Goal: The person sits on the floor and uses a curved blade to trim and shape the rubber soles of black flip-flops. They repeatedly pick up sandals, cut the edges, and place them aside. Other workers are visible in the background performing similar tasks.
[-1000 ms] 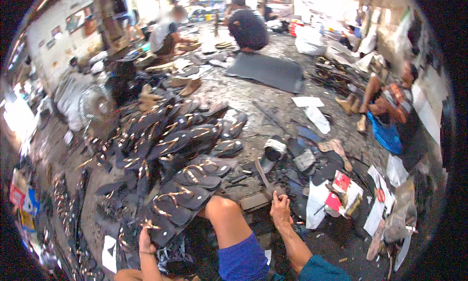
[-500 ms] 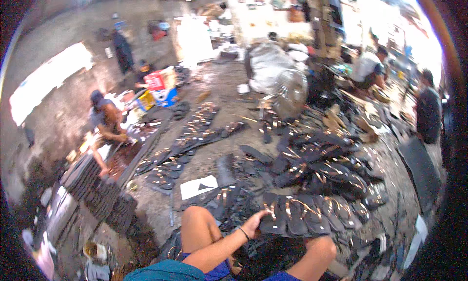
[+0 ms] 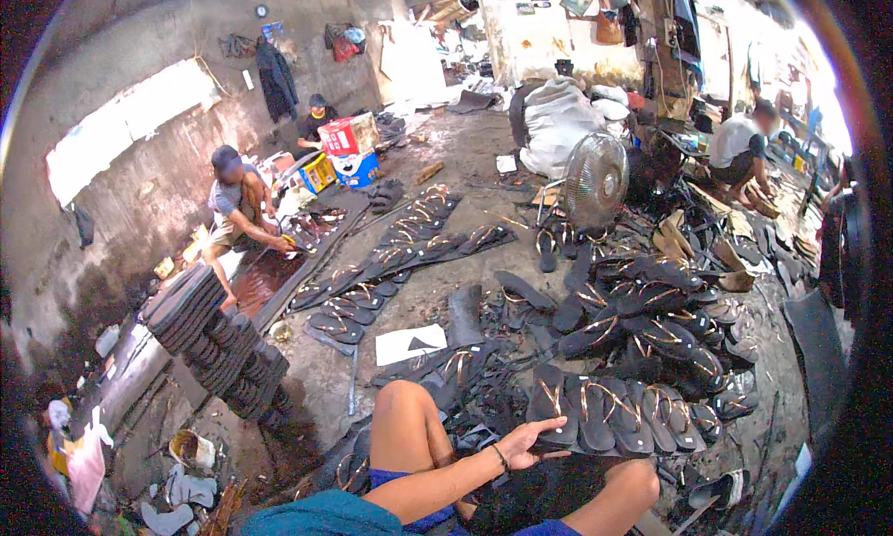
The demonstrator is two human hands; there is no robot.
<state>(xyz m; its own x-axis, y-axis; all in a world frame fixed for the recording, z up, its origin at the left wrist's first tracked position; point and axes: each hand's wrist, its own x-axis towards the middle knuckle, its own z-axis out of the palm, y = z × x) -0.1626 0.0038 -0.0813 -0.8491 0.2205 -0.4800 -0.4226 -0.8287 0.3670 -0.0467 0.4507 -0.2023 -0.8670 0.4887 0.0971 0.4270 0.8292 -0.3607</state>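
My left hand [image 3: 523,445], with a dark band at the wrist, is at the left end of a row of black thong sandals [image 3: 595,415] with gold-coloured straps. It grips the end sandal [image 3: 551,396] at its near edge, one digit on top and another lower down; the rest of the grip is hidden. The row lies side by side just beyond my right knee [image 3: 633,480]. My right hand is out of view.
A heap of similar sandals [image 3: 642,322] lies beyond the row. More sandals [image 3: 400,247] stand in lines on the floor, near a white sheet [image 3: 409,344]. Stacked black soles [image 3: 209,341] rise at left. A fan [image 3: 596,178] stands ahead; co-workers [image 3: 244,201] sit around.
The view has shifted, so the scene sits further right and lower. My left hand has moved from the end sandal's left side onto its near edge. The row appears otherwise unchanged.
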